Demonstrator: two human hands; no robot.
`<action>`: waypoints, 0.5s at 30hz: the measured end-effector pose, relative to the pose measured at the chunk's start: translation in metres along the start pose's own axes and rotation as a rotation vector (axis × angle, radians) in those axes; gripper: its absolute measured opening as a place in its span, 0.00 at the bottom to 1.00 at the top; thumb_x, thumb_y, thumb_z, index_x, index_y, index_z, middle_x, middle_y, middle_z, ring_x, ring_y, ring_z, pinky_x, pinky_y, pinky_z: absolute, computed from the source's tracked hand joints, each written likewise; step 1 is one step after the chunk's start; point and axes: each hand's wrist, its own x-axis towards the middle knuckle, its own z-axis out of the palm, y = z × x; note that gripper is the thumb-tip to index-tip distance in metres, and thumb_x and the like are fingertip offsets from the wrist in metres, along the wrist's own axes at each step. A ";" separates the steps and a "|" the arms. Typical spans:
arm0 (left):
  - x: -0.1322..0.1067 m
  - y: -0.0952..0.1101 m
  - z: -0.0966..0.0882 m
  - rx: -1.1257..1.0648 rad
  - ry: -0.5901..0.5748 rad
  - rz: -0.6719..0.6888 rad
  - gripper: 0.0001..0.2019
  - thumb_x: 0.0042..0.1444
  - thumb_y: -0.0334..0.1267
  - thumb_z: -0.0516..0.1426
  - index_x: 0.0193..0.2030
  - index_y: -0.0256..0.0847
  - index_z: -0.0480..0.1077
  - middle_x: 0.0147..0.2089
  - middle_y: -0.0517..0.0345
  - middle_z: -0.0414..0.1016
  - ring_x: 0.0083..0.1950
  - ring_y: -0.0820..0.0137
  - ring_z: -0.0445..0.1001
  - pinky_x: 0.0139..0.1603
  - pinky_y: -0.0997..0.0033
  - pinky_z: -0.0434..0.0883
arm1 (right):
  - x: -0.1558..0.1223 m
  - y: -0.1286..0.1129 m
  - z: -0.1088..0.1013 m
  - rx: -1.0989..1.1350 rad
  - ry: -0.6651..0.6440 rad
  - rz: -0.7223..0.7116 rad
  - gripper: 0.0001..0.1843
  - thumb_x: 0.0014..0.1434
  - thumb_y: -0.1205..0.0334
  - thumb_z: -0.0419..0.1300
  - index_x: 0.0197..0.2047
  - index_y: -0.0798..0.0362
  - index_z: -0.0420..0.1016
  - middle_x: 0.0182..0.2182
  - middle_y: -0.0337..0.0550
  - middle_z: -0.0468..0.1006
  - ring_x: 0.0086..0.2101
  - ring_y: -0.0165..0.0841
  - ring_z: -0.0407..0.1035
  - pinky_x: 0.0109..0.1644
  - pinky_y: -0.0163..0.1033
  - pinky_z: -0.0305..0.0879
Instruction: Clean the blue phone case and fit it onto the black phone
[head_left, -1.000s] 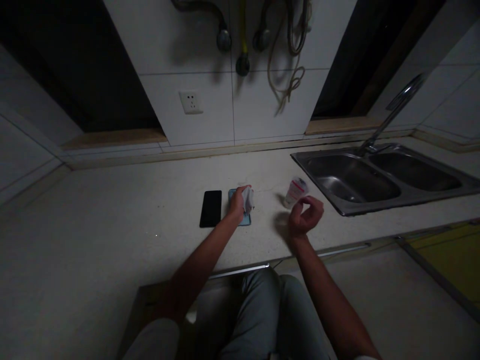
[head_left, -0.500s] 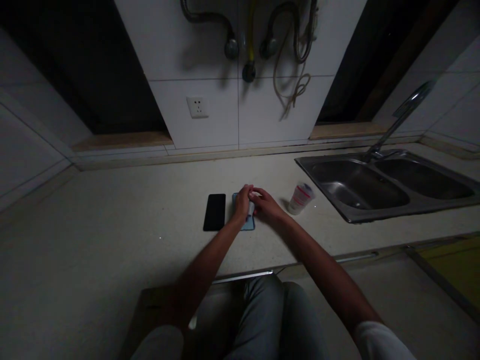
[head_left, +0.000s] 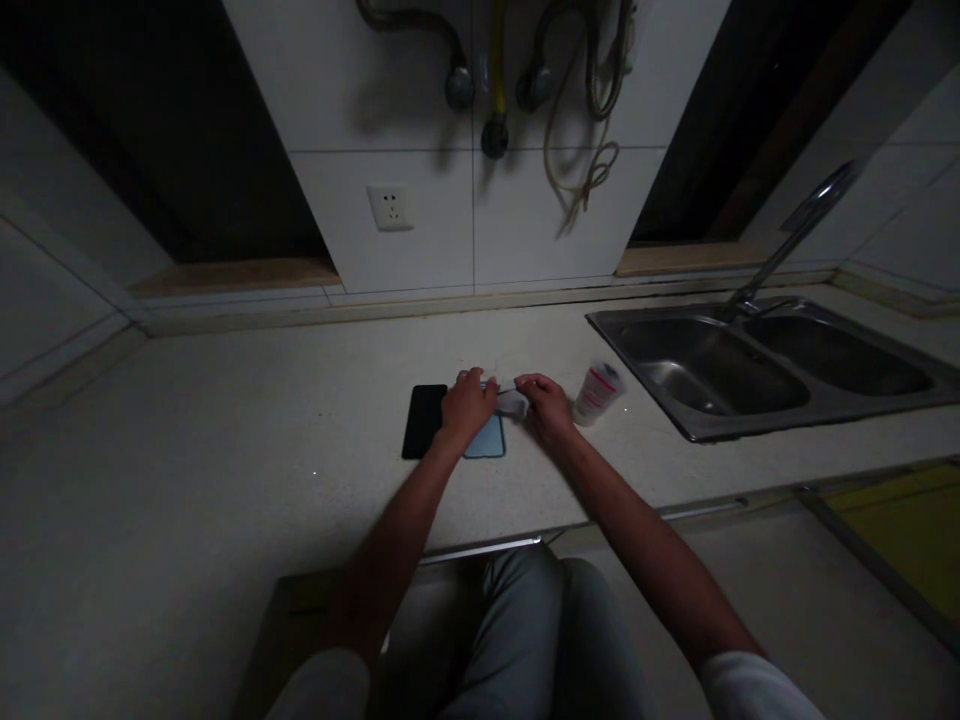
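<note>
Between my two hands stretches a thin, whitish, crumpled sheet; I cannot tell whether it is tissue, a wipe or film. My left hand pinches its left edge, and my right hand pinches the right edge. Below them lies a light blue phone case or blue-backed phone, partly hidden by my left hand. A black phone lies flat to the left, its upper right side covered by the same hand. Just right of my right hand is a translucent cup with red markings.
A double steel sink with a chrome tap is set into the pale counter at the right. On the tiled wall are a socket, hoses and a tied cord. The counter's front edge runs before my legs.
My hands were close together around the whitish thing. Now they have moved apart, left and right, and the sheet is spread between them.
</note>
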 end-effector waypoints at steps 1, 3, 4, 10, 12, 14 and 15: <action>0.000 -0.002 -0.001 0.069 -0.022 -0.009 0.18 0.68 0.45 0.49 0.57 0.39 0.69 0.58 0.41 0.73 0.58 0.55 0.75 0.55 0.60 0.69 | 0.002 0.000 0.000 0.041 0.023 0.001 0.17 0.42 0.49 0.72 0.31 0.51 0.79 0.26 0.37 0.78 0.21 0.27 0.62 0.20 0.32 0.53; -0.001 -0.004 -0.003 0.168 -0.077 -0.028 0.17 0.67 0.44 0.50 0.55 0.38 0.70 0.55 0.38 0.74 0.56 0.53 0.76 0.52 0.60 0.70 | 0.004 0.000 -0.001 0.126 0.046 0.020 0.17 0.41 0.50 0.73 0.31 0.51 0.79 0.25 0.36 0.77 0.20 0.26 0.61 0.19 0.32 0.52; -0.001 -0.005 -0.004 0.199 -0.103 -0.040 0.16 0.67 0.43 0.50 0.55 0.37 0.70 0.54 0.37 0.74 0.55 0.52 0.76 0.51 0.59 0.70 | 0.005 -0.001 -0.002 0.170 0.044 0.036 0.17 0.41 0.51 0.74 0.31 0.52 0.78 0.24 0.35 0.77 0.20 0.25 0.61 0.18 0.32 0.53; -0.003 -0.003 -0.011 0.289 -0.099 -0.069 0.18 0.65 0.43 0.53 0.57 0.36 0.67 0.57 0.36 0.71 0.54 0.51 0.77 0.48 0.60 0.71 | 0.005 -0.002 -0.005 0.292 -0.036 0.098 0.17 0.47 0.50 0.74 0.29 0.51 0.73 0.22 0.33 0.75 0.21 0.27 0.66 0.23 0.32 0.62; -0.003 -0.003 -0.013 0.313 -0.083 -0.080 0.19 0.64 0.44 0.54 0.58 0.36 0.67 0.58 0.36 0.70 0.53 0.52 0.77 0.47 0.61 0.72 | 0.005 -0.001 -0.005 0.307 -0.046 0.094 0.18 0.49 0.48 0.73 0.28 0.50 0.72 0.22 0.32 0.75 0.22 0.27 0.67 0.24 0.33 0.64; -0.002 -0.004 -0.014 0.331 -0.091 -0.093 0.18 0.64 0.43 0.53 0.58 0.37 0.67 0.58 0.36 0.70 0.53 0.53 0.77 0.47 0.62 0.72 | 0.005 0.000 -0.005 0.330 -0.036 0.087 0.20 0.49 0.47 0.74 0.28 0.50 0.71 0.21 0.32 0.75 0.22 0.28 0.67 0.25 0.33 0.64; -0.002 -0.005 -0.013 0.337 -0.107 -0.095 0.18 0.65 0.43 0.53 0.57 0.36 0.67 0.57 0.36 0.70 0.53 0.53 0.77 0.47 0.62 0.72 | 0.006 0.000 -0.004 0.344 -0.026 0.084 0.21 0.48 0.46 0.74 0.28 0.50 0.70 0.21 0.32 0.75 0.22 0.28 0.67 0.25 0.33 0.63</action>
